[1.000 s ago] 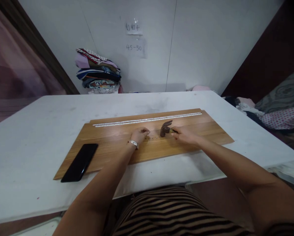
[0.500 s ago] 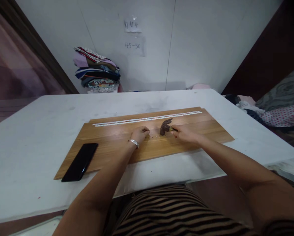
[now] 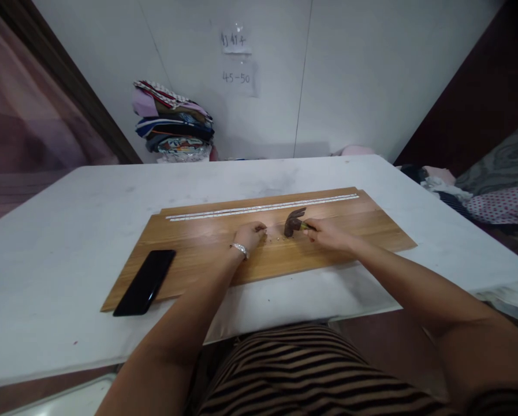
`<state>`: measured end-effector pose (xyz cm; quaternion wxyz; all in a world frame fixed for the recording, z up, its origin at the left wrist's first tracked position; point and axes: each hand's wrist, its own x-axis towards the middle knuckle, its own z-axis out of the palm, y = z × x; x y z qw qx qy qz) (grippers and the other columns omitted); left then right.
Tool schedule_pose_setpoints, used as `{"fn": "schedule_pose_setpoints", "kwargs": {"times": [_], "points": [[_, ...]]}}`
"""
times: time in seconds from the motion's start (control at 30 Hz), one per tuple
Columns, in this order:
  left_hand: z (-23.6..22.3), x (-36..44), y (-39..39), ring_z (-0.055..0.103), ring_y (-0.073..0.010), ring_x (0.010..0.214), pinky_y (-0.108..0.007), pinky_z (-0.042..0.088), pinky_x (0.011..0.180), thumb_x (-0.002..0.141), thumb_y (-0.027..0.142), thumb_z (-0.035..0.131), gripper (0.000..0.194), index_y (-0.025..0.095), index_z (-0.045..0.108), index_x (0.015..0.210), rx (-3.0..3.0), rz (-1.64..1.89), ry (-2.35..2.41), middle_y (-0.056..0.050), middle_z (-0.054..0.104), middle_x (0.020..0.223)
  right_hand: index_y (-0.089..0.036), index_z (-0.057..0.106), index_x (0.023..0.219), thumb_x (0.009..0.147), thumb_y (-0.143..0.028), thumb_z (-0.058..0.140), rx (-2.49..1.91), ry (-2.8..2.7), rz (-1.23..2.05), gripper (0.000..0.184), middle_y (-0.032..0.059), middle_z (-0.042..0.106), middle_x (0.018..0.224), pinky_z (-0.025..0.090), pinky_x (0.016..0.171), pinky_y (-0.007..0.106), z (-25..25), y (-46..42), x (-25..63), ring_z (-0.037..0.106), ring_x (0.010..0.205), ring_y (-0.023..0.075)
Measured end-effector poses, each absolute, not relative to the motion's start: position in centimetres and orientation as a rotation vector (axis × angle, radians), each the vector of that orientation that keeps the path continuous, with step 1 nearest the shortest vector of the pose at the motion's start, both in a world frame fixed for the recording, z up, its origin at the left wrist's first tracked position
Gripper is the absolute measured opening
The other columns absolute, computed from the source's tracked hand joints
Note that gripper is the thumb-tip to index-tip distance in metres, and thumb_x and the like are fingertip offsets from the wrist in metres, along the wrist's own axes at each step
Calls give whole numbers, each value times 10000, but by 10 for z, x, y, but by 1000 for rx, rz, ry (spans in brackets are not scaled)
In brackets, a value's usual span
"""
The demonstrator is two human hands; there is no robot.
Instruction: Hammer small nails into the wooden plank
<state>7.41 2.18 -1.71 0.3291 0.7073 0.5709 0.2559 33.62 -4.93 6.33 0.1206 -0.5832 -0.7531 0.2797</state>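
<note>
A wooden board (image 3: 198,254) lies flat on the white table. My right hand (image 3: 328,234) is closed around the handle of a claw hammer (image 3: 292,223), whose rusty brown head is at the board's surface with the claw upward; I cannot tell if it touches. To its left, my left hand (image 3: 249,234) is low over the board, its thumb and fingertips pinched together. Anything between those fingertips is too small to make out. Several tiny bits (image 3: 278,238), perhaps nails, are scattered on the wood between the two hands.
Two thin white strips (image 3: 263,207) run along the board's far side. A black phone (image 3: 145,283) rests across its left end. Folded clothes (image 3: 174,124) are stacked behind the white table (image 3: 59,231), against the wall. More fabric (image 3: 501,205) is heaped beyond the right edge.
The whole view has shifted slightly. Both hands hold nearly the same pose over the board, with the hammer still in my right hand.
</note>
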Motion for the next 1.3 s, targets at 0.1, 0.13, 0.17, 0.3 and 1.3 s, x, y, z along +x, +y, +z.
{"fn": "schedule_pose_setpoints", "kwargs": {"times": [0.1,0.13,0.17,0.3,1.3], "points": [[-19,75,22,737,-187,930,-277,556,885,833,155,661,183,200,796,947,1845,663,1504,-42,806,971,-147,717,1103,954,-280,501,-1712,-2208,813,294,95,731,904,428,733,298,61,-49,337,629,796,217],[-19,75,23,737,-185,923,-276,558,885,831,152,665,181,202,797,944,1831,664,1509,-42,807,967,-149,717,1102,953,-278,502,-1708,-2211,816,292,92,730,900,426,731,297,60,-48,337,628,794,216],[-20,75,23,738,-182,914,-273,560,881,829,149,669,180,203,797,942,1815,665,1510,-40,807,963,-151,717,1108,951,-275,504,-1700,-2215,821,292,89,729,896,425,731,297,59,-49,338,628,794,216],[-20,76,24,732,-169,860,-269,571,829,837,136,666,179,197,792,949,1718,671,1514,-38,803,946,-151,705,1160,951,-281,509,-1683,-2213,828,315,85,724,881,424,741,305,60,-49,337,633,807,226],[-3,78,23,703,-142,772,-216,524,676,759,119,704,146,193,726,882,1679,646,1615,-15,767,857,-184,710,1188,953,-324,538,-1647,-2159,868,323,35,683,772,450,765,299,58,-48,335,619,777,206]]}}
